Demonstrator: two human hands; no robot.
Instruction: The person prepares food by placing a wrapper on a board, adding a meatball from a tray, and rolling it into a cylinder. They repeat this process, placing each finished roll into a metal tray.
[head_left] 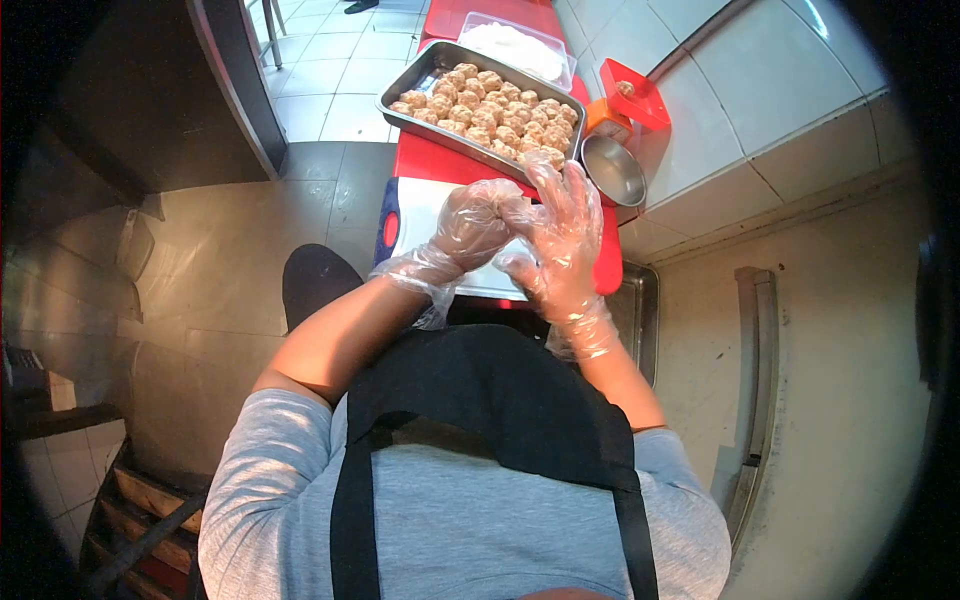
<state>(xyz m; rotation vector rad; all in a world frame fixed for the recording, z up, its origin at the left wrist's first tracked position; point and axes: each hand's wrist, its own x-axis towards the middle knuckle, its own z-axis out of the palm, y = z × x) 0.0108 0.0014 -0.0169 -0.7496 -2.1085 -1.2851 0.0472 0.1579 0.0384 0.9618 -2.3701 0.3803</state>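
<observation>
My left hand (476, 222), in a loose clear plastic glove, is curled closed above the white cutting board (425, 205). Its fingertips meet the index finger of my right hand (565, 235); whatever they pinch is hidden. My right hand, gloved the same way, has its fingers stretched out and spread, with nothing seen in it. Just beyond both hands lies a metal tray (420, 124) holding several rows of rough, light-brown balls (490, 108) that look like raw meatballs. The right fingertips overlap the tray's near corner in view.
Behind the tray stands a clear plastic container (566, 75) of white powder-like stuff. A round metal bowl (613, 170), an orange box (607, 120) and a red plastic container (655, 110) are along the tiled wall at right. The red table (608, 255) is narrow.
</observation>
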